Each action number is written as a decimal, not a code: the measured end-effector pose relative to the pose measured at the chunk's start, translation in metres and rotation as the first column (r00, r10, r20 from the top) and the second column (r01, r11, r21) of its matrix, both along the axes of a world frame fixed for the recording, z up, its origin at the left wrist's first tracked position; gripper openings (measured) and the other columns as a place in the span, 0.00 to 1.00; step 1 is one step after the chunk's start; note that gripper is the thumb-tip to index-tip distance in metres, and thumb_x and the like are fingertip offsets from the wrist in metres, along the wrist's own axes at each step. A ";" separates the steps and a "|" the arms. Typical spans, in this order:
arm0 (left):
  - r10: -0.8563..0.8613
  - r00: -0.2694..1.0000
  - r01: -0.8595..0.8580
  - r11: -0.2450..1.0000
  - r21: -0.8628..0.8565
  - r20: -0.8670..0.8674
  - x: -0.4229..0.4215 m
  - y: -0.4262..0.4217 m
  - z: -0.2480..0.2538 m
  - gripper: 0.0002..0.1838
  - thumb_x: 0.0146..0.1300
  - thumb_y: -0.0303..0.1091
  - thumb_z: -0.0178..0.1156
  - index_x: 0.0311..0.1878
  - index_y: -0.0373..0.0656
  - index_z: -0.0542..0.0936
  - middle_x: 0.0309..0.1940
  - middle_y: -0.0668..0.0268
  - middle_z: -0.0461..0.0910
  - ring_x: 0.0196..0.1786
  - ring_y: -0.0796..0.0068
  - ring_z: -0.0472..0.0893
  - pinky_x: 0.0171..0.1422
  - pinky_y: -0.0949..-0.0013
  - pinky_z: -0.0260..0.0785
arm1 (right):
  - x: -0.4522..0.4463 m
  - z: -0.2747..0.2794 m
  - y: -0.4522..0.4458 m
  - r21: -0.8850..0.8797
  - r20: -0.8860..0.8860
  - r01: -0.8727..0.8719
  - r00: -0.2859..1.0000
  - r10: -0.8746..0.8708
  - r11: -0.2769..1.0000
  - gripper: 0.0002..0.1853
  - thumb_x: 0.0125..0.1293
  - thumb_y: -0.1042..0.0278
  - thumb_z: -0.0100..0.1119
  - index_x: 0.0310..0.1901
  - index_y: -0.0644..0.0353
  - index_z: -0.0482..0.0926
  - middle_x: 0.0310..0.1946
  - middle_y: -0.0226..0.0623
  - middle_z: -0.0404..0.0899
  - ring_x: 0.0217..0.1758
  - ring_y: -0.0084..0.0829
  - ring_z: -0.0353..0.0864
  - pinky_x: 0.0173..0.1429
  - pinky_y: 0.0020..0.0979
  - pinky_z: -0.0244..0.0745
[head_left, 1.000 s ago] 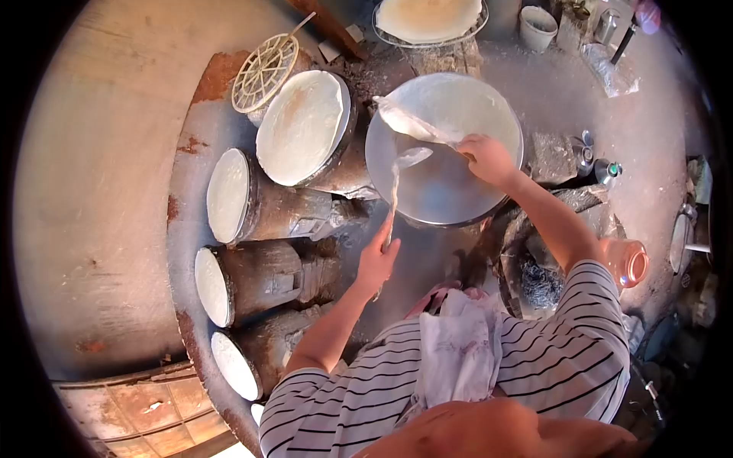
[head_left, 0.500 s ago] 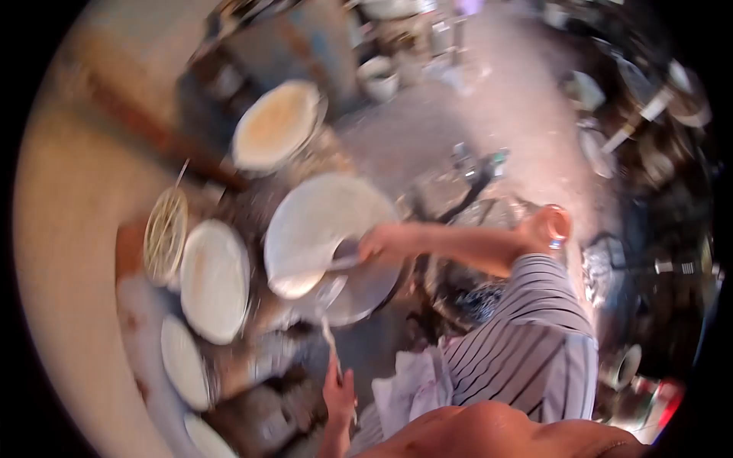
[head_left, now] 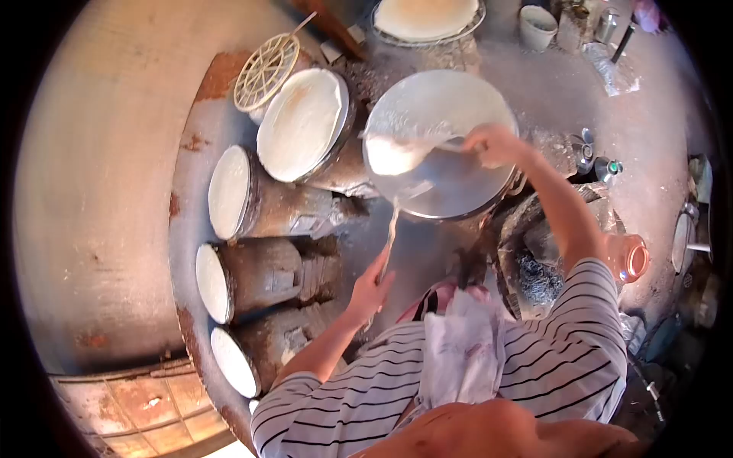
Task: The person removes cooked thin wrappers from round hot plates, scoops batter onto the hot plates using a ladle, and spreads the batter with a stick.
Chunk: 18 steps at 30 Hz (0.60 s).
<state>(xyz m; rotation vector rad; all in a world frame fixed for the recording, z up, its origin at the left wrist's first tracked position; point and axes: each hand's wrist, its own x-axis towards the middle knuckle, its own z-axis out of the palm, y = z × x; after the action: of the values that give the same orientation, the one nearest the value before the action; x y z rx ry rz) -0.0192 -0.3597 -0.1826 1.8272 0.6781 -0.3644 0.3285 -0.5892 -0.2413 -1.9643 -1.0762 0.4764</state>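
Note:
My right hand (head_left: 492,145) is closed over the right half of a wide round pan (head_left: 450,195). It grips the short handle of a tool, blurred, whose kind I cannot make out. White batter (head_left: 393,155) lies at the pan's left side, and a thin pale layer spreads across its far half. Lower down, my left hand (head_left: 372,291) is wrapped round the thin, crooked stick of a spatula (head_left: 395,221). The spatula's pale flat end, smeared by motion, reaches over the pan's near edge.
To the left, several round griddles stand tilted with pale flat sheets on them, including a large one (head_left: 301,126). A round wooden lattice (head_left: 267,72) lies beyond them. Another covered griddle (head_left: 426,19) is at the back. An orange jar (head_left: 632,258) stands by my right elbow.
The view has swung, so the pan and griddles appear farther right and higher. My right hand stays over the pan with its tool; my left hand still holds the spatula.

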 end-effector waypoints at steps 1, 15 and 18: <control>0.027 0.999 -0.026 0.999 -0.037 0.033 -0.004 0.000 -0.003 0.31 0.68 0.28 0.52 0.73 0.55 0.57 0.17 0.75 0.67 0.13 0.88 0.62 0.16 0.79 0.57 | -0.007 -0.001 0.001 0.031 0.030 -0.034 0.999 0.033 0.999 0.19 0.44 0.80 0.60 0.41 0.57 0.84 0.38 0.36 0.83 0.33 0.30 0.79 0.35 0.29 0.73; 0.270 0.892 -0.131 0.922 -0.365 0.363 0.020 0.047 0.030 0.32 0.72 0.28 0.45 0.75 0.61 0.48 0.16 0.74 0.58 0.11 0.84 0.56 0.14 0.77 0.53 | -0.196 -0.003 -0.062 0.064 0.456 0.295 0.841 -0.291 0.953 0.16 0.43 0.82 0.58 0.37 0.59 0.81 0.44 0.34 0.81 0.44 0.34 0.79 0.45 0.33 0.76; 0.127 0.869 -0.027 0.977 -0.211 0.477 0.001 0.090 0.036 0.34 0.71 0.25 0.44 0.75 0.59 0.45 0.15 0.73 0.59 0.11 0.84 0.57 0.14 0.78 0.53 | -0.260 -0.001 0.001 0.248 -0.448 0.653 0.732 -0.513 0.715 0.21 0.49 0.82 0.61 0.48 0.60 0.76 0.45 0.34 0.81 0.36 0.25 0.80 0.36 0.25 0.74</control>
<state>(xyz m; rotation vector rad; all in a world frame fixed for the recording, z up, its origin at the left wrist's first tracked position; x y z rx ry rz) -0.0178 -0.2695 -0.1465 1.6040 0.3429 0.0905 0.0687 -0.5884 -0.2419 -1.6518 -0.2336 0.2085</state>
